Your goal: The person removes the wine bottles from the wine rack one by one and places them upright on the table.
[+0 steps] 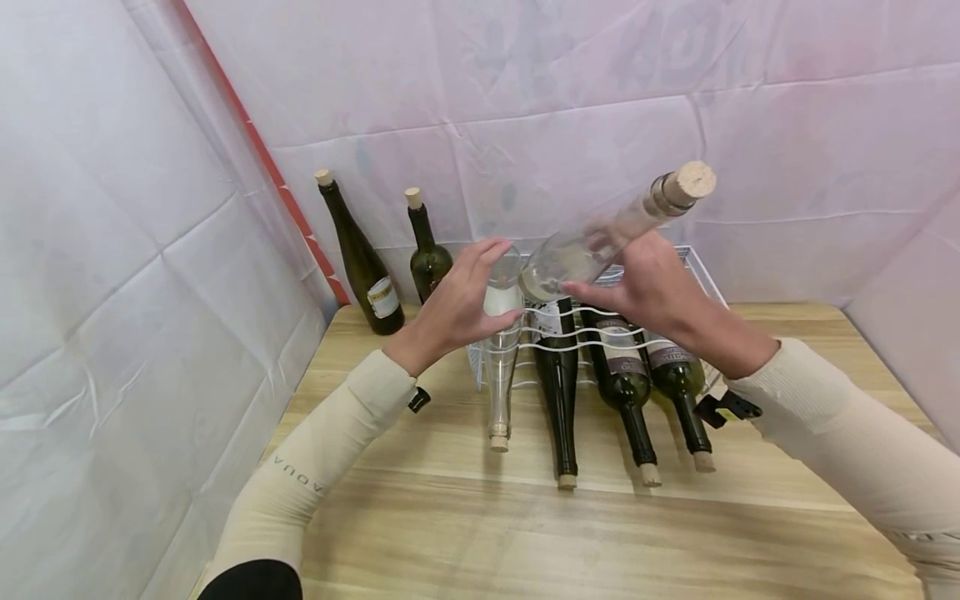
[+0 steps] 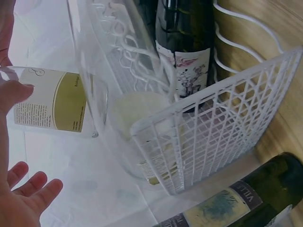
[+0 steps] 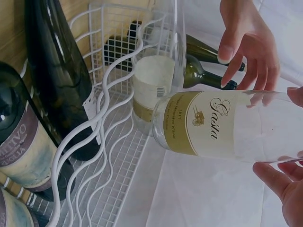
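Observation:
My right hand point(image 1: 660, 287) grips a corked clear glass bottle point(image 1: 570, 258) over the rack, tilted with its neck up to the right. In the right wrist view its cream and gold label point(image 3: 208, 118) reads "Gasta". Another clear bottle point(image 1: 501, 371) lies in the left slot of the white wire rack point(image 1: 705, 279), cork toward me. Beside that bottle's base is my left hand point(image 1: 457, 296), fingers spread and extended, gripping nothing. Three dark bottles lie to the right in the rack: a slim one point(image 1: 557, 392) and two with purple-banded labels point(image 1: 624, 358).
Two corked dark green bottles stand at the back left of the wooden table point(image 1: 480, 533): a tall one point(image 1: 363, 258) and a shorter one point(image 1: 429, 254), partly behind my left hand. White sheeting point(image 1: 360, 67) hangs behind and at both sides.

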Demonstrator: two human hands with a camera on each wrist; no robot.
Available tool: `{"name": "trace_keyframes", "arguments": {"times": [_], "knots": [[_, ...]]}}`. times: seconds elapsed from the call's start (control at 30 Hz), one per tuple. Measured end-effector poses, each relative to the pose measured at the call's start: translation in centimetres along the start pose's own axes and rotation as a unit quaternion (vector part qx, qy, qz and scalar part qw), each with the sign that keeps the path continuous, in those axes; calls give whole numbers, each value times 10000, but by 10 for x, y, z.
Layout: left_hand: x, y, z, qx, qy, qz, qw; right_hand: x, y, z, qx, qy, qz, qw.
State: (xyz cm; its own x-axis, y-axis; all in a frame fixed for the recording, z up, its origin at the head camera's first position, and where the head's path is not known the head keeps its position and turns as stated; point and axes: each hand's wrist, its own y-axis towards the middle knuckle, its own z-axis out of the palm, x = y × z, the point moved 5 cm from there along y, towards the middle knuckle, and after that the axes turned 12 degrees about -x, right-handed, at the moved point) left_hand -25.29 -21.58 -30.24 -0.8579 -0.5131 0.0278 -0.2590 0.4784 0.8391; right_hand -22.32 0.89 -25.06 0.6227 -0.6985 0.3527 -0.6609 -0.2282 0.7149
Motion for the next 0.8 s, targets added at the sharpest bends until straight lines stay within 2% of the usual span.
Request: {"name": "trace_keyframes", "arguments": {"times": [0.2,0.5,0.8], "knots": [[-2,3,1,31,-43,-69,10000,2,-1,-2,-33,368,396,9985],[-10,12,2,-18,-154,27,9999,5,-1,-1,-383,632,440,9963],[-12,13,5,-60,-266,-93,9996,9,0,5,-670,1039,295,9919]]}}
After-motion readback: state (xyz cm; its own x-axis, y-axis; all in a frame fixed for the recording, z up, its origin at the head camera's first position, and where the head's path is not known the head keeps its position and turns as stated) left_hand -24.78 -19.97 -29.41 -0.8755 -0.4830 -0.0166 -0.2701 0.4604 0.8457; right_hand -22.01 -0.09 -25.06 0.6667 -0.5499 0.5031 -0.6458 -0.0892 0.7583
